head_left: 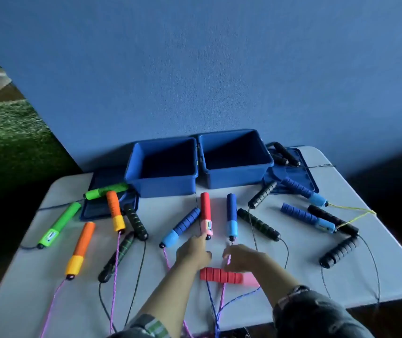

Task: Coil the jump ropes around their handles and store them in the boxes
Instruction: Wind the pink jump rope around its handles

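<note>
Two open blue boxes stand empty at the table's back. In front of them lie several jump rope handles with cords trailing off the near edge. My left hand touches the lower tip of the upright red and pink handle, fingers pinched near its end. My right hand is curled just below the dark blue handle with a light blue end, holding its purple cord. A second red and pink handle lies sideways under both hands.
Green, orange and dark striped handles lie at the left, black and blue ones at the right. Two blue lids lie flat beside the boxes. A blue wall stands behind the white table.
</note>
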{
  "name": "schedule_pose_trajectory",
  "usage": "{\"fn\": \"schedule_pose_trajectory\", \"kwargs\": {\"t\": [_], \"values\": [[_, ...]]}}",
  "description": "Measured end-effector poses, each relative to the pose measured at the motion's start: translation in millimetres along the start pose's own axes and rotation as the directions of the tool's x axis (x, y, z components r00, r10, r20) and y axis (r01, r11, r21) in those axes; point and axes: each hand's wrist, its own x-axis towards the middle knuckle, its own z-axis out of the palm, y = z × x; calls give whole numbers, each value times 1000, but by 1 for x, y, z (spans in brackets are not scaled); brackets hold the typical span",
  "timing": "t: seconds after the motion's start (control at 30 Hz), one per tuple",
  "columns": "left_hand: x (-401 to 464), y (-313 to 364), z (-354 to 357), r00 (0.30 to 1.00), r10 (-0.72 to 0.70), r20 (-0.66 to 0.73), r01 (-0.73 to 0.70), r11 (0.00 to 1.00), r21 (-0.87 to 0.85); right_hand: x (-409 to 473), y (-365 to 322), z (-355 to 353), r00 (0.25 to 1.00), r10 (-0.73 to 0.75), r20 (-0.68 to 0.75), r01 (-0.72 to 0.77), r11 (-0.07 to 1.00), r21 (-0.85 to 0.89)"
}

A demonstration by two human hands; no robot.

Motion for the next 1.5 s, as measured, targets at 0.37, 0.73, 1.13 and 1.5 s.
{"fn": "schedule_pose_trajectory", "kwargs": {"t": [0.37,0.73,1.13,1.5], "values": [[42,3,7,996,-21,-82,8,988,-157,-1,36,18,1000,24,-19,-21,991,129],[66,6,24,985,-79,-155,25,945,-327,6,49,3,931,308,-198,-165,836,524],[26,1,23,972,-42,-229,-70,885,-460,13,23,9,875,331,-354,-11,745,667],[-15,-17,53,994,-10,-113,-43,886,-462,21,-4,24,869,320,-376,23,734,678]]}}
